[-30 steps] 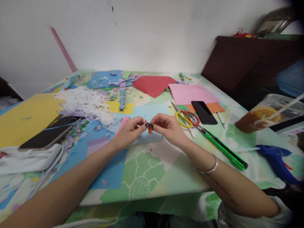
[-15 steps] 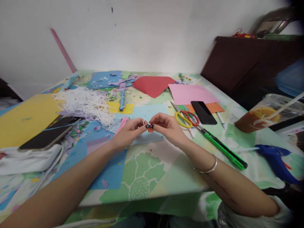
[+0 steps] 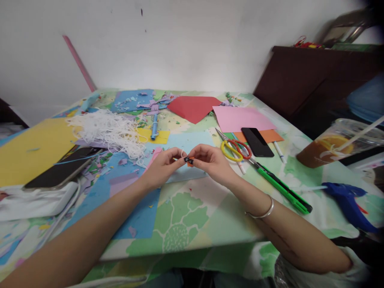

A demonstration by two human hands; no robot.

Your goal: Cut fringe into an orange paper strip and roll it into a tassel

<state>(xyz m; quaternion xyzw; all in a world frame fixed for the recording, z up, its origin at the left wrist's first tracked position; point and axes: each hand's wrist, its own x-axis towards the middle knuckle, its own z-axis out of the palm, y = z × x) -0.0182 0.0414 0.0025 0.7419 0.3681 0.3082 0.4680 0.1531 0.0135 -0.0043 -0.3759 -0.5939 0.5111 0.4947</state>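
Observation:
My left hand [image 3: 164, 165] and my right hand [image 3: 210, 162] meet over a light blue sheet of paper [image 3: 192, 139], thumbs nearly touching. Pinched between their fingertips is a small orange piece of paper [image 3: 190, 164], mostly covered by the fingers. A bit of white string [image 3: 181, 153] sticks up by the left fingertips; whether it is fixed to the orange piece I cannot tell. To the left of my hands lies a tangled heap of white string [image 3: 109, 130]. Scissors [image 3: 232, 148] with a yellow and a red handle loop rest right of my right hand.
A green utility knife [image 3: 282, 188], a blue glue gun [image 3: 349, 202] and a cup of iced drink [image 3: 327, 144] stand or lie at right. Phones [image 3: 257, 142] lie on both sides. Red paper [image 3: 193, 106], pink paper [image 3: 243, 118] and paper scraps cover the back.
My hands stay in nearly the same place. The fingertips have shifted slightly around the orange piece, and a little more of it shows between the thumbs.

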